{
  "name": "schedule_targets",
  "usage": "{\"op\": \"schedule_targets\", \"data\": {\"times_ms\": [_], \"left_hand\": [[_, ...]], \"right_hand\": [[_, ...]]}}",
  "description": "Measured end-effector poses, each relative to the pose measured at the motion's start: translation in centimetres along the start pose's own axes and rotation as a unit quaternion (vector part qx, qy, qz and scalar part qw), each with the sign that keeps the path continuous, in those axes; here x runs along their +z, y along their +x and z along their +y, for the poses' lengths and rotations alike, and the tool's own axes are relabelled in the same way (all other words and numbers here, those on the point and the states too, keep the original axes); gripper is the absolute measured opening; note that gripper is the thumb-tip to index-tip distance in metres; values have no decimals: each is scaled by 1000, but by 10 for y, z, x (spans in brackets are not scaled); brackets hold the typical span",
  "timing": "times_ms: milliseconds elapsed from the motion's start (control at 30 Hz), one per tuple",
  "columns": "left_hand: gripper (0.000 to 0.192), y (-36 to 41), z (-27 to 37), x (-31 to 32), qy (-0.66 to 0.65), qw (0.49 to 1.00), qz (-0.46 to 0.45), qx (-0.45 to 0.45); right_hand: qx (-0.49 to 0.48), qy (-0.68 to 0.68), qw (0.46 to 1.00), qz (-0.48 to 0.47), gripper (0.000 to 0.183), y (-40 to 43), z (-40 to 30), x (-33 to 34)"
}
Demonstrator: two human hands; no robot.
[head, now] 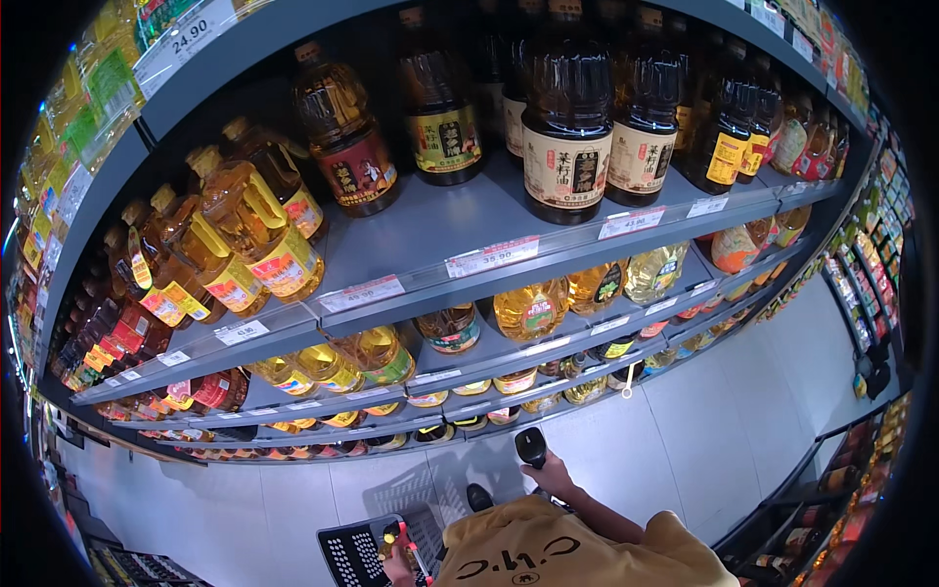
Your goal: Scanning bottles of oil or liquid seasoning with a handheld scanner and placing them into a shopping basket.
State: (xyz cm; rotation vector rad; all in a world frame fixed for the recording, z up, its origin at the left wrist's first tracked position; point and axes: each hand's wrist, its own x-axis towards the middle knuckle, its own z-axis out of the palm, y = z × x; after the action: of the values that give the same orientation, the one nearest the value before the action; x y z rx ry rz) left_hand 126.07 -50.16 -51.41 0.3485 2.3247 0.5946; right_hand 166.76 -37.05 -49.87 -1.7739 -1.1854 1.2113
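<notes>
My right hand (pixel 552 475) is closed around the handle of a black handheld barcode scanner (pixel 530 445), held out over the floor toward the shelf. At the bottom of the view my left hand (pixel 398 565) is by a black perforated shopping basket (pixel 334 543) with red parts. Its fingers are around a small yellow-topped object (pixel 388 538); what that is, I cannot make out. Ahead stands a grey shelf unit (pixel 447 213) of bottled cooking oil. A large dark rapeseed oil bottle (pixel 568 132) with a cream label stands near the front edge of the upper shelf.
Yellow-handled oil bottles (pixel 253 227) stand on the left of that shelf. Price tags (pixel 493 255) line its edge. Lower shelves hold more oil bottles (pixel 532 308). A hanging white strip (pixel 628 381) juts out low. Another stocked shelf (pixel 799 506) borders the pale tiled floor (pixel 704 418).
</notes>
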Motion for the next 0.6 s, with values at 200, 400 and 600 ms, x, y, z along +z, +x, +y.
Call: {"op": "schedule_targets", "data": {"times_ms": [200, 400, 600], "left_hand": [[51, 50, -48, 13, -50, 999, 8, -18], [40, 40, -33, 12, -140, 989, -44, -13], [34, 64, 10, 57, -121, 984, -75, 112]], "right_hand": [[14, -12, 1000, -15, 52, 1, -9, -5], [33, 7, 999, -15, 51, -2, -6, -12], [53, 14, 998, -30, 48, -5, -16, -18]]}}
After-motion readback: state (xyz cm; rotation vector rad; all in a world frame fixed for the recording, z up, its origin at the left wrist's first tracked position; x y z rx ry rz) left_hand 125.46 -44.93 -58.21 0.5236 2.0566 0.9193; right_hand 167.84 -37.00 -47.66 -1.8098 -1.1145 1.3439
